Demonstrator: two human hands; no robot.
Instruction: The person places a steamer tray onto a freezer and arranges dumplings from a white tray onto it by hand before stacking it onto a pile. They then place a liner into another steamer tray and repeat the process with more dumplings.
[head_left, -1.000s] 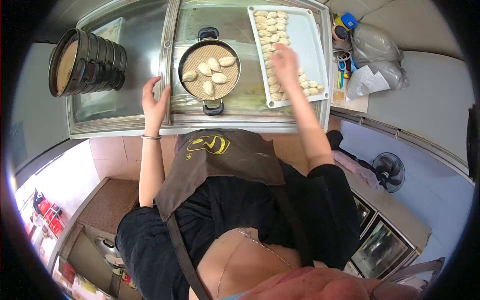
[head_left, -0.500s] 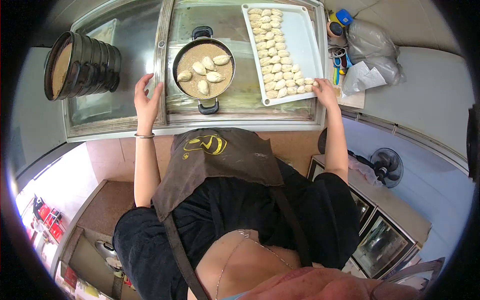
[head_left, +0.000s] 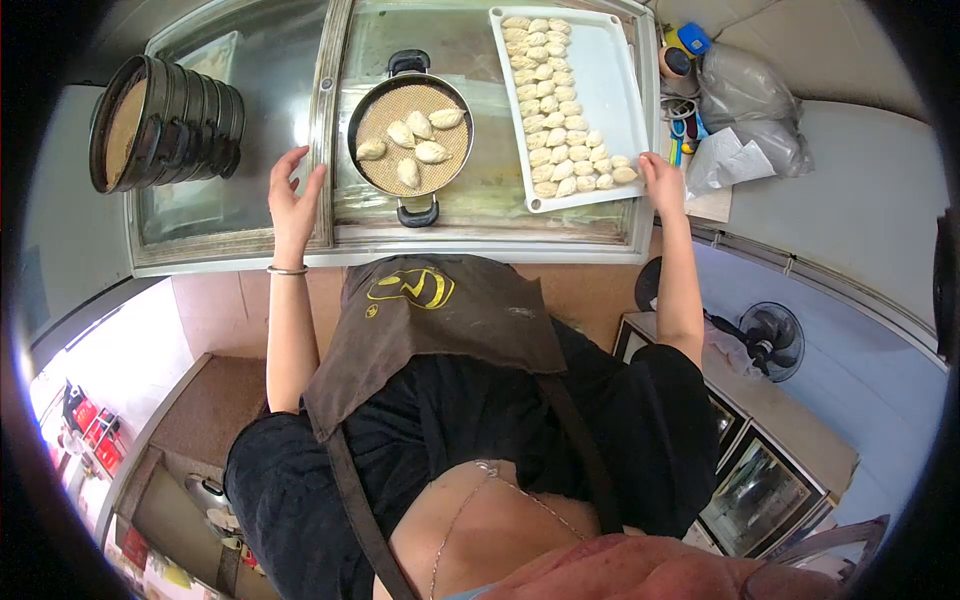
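My left hand (head_left: 294, 203) hovers over the glass counter by the wooden divider, fingers spread, holding nothing. A black two-handled steamer pan (head_left: 412, 197) lined with a tan mesh mat stands to its right, with several pleated dumplings (head_left: 432, 152) on the mat. At the right edge of a white tray (head_left: 610, 80) is my right hand (head_left: 664, 184), its fingers slightly apart and no dumpling visible in them. Several rows of dumplings (head_left: 552, 118) fill the tray's left side and near edge. The closest dumpling (head_left: 624, 175) lies just left of my right fingertips.
A stack of black pans (head_left: 175, 125) lies on its side at the left of the glass counter. Plastic bags (head_left: 745, 95), a blue-and-yellow item (head_left: 690, 40) and scissors-like tools sit right of the tray. A fan (head_left: 772, 340) stands lower right.
My right hand has shifted slightly right, away from the dumpling at the tray's near right corner, which now lies apart from the fingers. My left hand has hardly moved.
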